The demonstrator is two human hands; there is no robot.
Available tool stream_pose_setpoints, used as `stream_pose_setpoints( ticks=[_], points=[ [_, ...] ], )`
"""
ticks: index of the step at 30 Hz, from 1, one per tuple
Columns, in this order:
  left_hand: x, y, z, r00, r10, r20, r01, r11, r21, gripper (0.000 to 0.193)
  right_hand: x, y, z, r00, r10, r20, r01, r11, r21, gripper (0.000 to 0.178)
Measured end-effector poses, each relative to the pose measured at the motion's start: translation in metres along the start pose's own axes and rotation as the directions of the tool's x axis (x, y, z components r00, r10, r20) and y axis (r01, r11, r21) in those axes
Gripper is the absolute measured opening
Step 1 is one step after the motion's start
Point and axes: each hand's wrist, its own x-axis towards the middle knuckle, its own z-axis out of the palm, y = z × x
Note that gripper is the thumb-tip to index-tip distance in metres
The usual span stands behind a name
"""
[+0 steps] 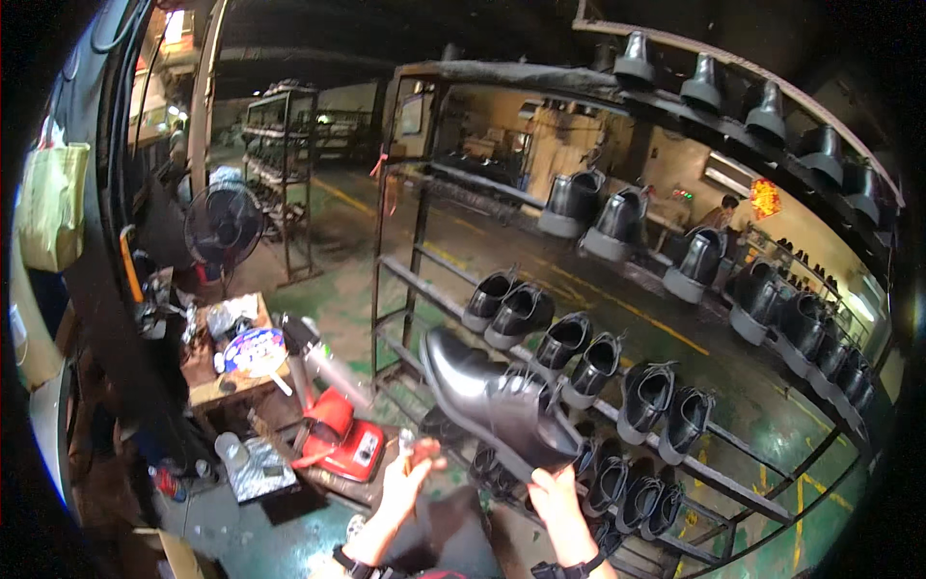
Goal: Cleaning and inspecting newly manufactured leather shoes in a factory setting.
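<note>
A black leather shoe (pixel 497 396) is tilted in front of me, its toe pointing up and to the left. My right hand (pixel 555 497) grips it at the heel end, with the thumb near the sole edge. My left hand (pixel 410 475) is raised to the left of the shoe, apart from it. Its fingers are closed around a small thing with a pale, shiny tip, too small to name. Just left of that hand stands a red machine (pixel 352 449) with a dial on its front.
A metal rack (pixel 733 482) with several rows of black shoes fills the right side. To the left are a cardboard box (pixel 227 391), a silver tube (pixel 333 372) and a black fan (pixel 224 224). Another person (pixel 721 212) is far back on the right.
</note>
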Motion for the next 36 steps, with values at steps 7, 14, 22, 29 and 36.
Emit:
stream_pose_setpoints(
  ticks=[7, 14, 22, 29, 36],
  points=[
    [-0.004, -0.038, -0.034, 0.974, -0.139, 0.181, 0.12, 0.986, 0.113, 0.029, 0.133, -0.123, 0.153, 0.786, -0.541, 0.3, 0.591, 0.799, -0.108, 0.068],
    [0.003, -0.043, -0.05, 0.941, -0.331, 0.076, 0.335, 0.941, -0.053, 0.026, 0.296, -0.225, 0.297, 0.251, -0.898, 0.361, 0.872, 0.047, -0.488, 0.082],
    [0.016, -0.088, -0.07, 0.873, -0.396, 0.286, 0.403, 0.915, 0.035, 0.033, 0.403, -0.293, 0.374, 0.321, -0.938, 0.132, 0.236, -0.056, -0.97, 0.072],
    [0.027, -0.309, -0.122, 0.846, 0.032, 0.533, -0.331, 0.814, 0.477, 0.034, 0.405, -0.307, 0.332, 0.346, -0.872, 0.348, 0.188, -0.299, -0.936, 0.071],
    [0.01, -0.052, -0.049, 0.872, -0.445, 0.204, 0.44, 0.895, 0.074, 0.029, 0.344, -0.271, 0.27, 0.524, -0.641, 0.561, 0.389, -0.406, -0.827, 0.066]
  ],
)
